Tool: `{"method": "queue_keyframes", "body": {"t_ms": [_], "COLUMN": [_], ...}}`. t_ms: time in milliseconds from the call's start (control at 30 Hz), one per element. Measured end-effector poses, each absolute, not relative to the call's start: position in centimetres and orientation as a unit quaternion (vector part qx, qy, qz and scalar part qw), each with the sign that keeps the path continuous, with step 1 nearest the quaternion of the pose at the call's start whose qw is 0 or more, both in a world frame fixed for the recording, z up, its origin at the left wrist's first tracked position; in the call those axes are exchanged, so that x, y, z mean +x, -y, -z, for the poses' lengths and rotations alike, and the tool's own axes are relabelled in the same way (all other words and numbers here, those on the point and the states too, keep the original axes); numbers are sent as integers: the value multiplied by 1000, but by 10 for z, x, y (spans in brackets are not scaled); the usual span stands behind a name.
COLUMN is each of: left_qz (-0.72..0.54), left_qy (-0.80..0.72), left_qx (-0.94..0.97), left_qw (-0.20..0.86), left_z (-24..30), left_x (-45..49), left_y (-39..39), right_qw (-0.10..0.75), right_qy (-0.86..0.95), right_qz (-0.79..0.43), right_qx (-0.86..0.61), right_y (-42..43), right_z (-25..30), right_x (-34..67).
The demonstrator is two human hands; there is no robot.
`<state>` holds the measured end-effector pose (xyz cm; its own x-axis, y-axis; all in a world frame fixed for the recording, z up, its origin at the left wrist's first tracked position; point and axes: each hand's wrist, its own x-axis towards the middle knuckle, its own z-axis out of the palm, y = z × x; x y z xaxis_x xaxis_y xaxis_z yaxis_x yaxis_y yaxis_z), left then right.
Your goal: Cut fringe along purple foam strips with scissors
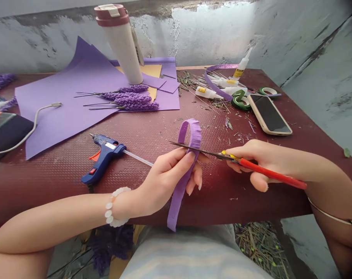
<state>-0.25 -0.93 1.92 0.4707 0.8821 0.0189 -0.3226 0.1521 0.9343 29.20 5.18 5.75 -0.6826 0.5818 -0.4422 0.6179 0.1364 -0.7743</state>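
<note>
Purple paper strip, one, looks fringed | left hand pinching it | right hand gripping one red scissors

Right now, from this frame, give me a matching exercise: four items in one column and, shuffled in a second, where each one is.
Items:
1. Red-handled scissors
2. Purple strip
3. Blue hot glue gun
4. White tumbler

Places:
A. Standing on purple paper
B. In the right hand
C. Lying on the dark red table
D. Held in the left hand

Pairs: 1-B, 2-D, 3-C, 4-A.
</note>
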Motion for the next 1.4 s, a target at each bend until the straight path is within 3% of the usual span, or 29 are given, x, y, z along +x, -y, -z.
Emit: {"method": "queue_keyframes", "body": {"t_ms": [200, 500, 1033, 1400], "left_qz": [-399, -388, -391, -442], "left_qy": [-315, -322, -328, -366], "left_qx": [483, 477, 476, 507], "left_qw": [713, 720, 716, 643], "left_z": [-25, -27, -25, -22], "left_x": [-1, -2, 0, 1], "left_y": [8, 7, 6, 6], "right_qw": [72, 27, 34, 44], "right_qy": [-731, -711, -733, -777], "right_qz": [508, 586, 559, 393], "right_qx": [450, 388, 386, 489], "right_y": [-44, -55, -53, -41], "right_z": [-70, -51, -53, -70], "right_x": [282, 293, 292, 275]}}
